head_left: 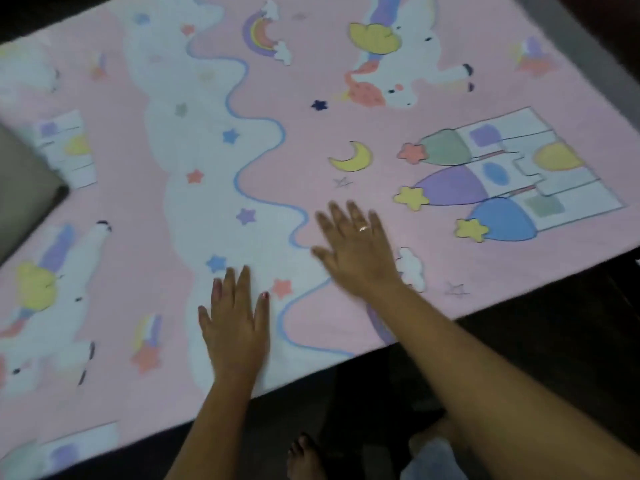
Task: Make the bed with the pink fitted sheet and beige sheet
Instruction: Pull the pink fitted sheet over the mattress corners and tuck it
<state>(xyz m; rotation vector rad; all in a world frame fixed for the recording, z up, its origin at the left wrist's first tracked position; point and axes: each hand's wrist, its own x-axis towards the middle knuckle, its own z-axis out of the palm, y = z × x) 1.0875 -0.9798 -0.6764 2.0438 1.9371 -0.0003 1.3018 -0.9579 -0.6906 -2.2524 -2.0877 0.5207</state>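
Right across the view, one pink fitted sheet (311, 81), printed with unicorns, castles and stars, lies spread flat. One grey-beige item (24, 181), pillow or folded sheet I cannot tell, overlaps its left edge. Near the front edge the left hand (235, 323) and the right hand (356, 251) press flat, fingers spread. One bare foot (304, 459) stands below.

The pink fabric fitted sheet (301, 109) carries a cartoon print: a wavy white band (194, 140) edged in blue and dotted with small stars, white unicorns (415, 53) with yellow wings, a yellow crescent moon (351, 157), a pastel rainbow (263, 34), and white castles (512, 174) roofed in green, purple and blue.
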